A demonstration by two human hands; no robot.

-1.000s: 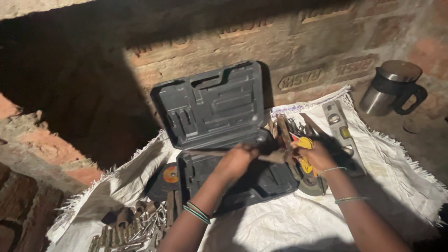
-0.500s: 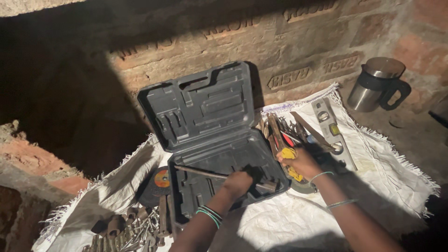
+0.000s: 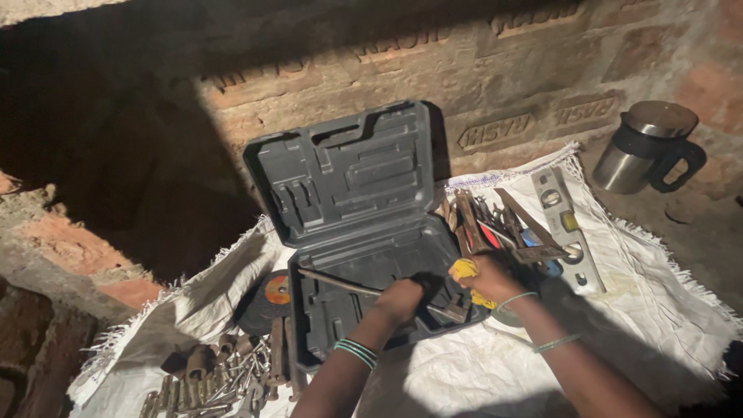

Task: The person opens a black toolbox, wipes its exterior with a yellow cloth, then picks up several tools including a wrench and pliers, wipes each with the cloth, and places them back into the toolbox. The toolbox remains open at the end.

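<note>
Both forearms are bare, without sleeves. The left wrist wears stacked green and dark bangles point(image 3: 356, 352); the right arm wears two thin pale bangles point(image 3: 515, 299).

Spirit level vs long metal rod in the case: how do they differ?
The spirit level is a flat, wide grey bar with vials and a yellow patch; the long metal rod is thin, dark and plain. The spirit level lies untouched on the white woven sack, beside the tool pile; the rod lies inside the open grey tool case, under the left hand. Both are long, straight and lie flat.
</note>
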